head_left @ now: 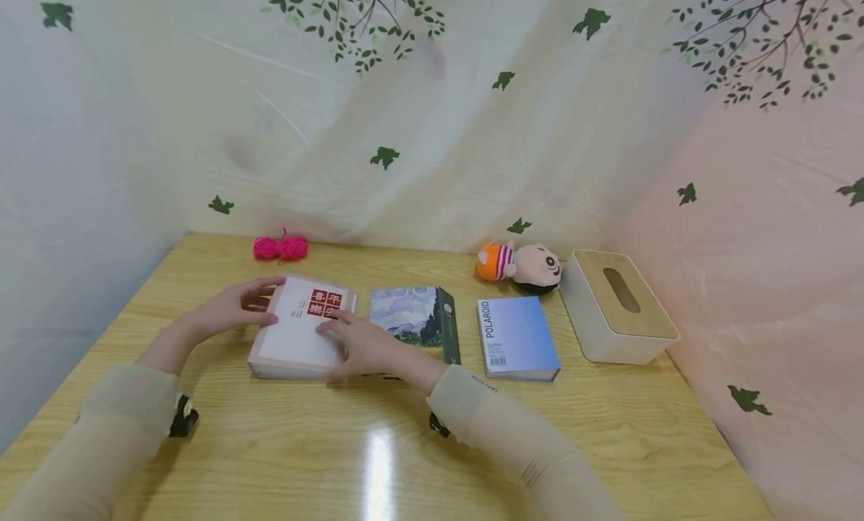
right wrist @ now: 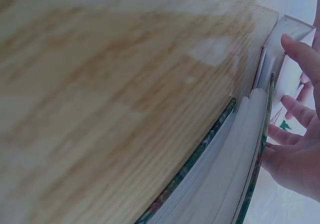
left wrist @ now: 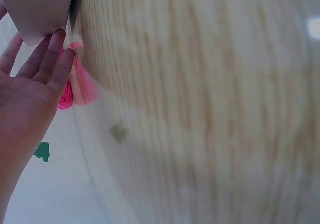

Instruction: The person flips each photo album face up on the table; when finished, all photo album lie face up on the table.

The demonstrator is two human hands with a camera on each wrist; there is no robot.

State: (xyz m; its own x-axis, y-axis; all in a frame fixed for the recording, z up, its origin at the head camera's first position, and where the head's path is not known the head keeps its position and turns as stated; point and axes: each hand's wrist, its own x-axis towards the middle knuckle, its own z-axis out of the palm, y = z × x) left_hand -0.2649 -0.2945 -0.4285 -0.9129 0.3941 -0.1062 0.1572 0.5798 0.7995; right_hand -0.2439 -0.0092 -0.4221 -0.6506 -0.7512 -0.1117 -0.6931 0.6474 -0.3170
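A thick book (head_left: pixel 293 345) with a white cover and a red block of characters lies at the left of the table. My left hand (head_left: pixel 229 307) touches its left edge; in the left wrist view the fingers (left wrist: pixel 52 58) reach out nearly straight against the book's brownish side (left wrist: pixel 42 11). Over the right part of the cover lies my right hand (head_left: pixel 371 347), fingertips on the cover and thumb by the near right corner. Just right of it is a book (head_left: pixel 412 318) with a painted landscape cover, partly hidden by the right hand and forearm.
A blue POLAROID book (head_left: pixel 520 337) lies farther right. Beside it stands a white tissue box (head_left: pixel 597 333) with a wooden lid. A plush doll (head_left: pixel 533 264) lies behind, and pink yarn (head_left: pixel 280 247) rests at the back left. Printed curtains hang around the wooden table (head_left: pixel 304 446).
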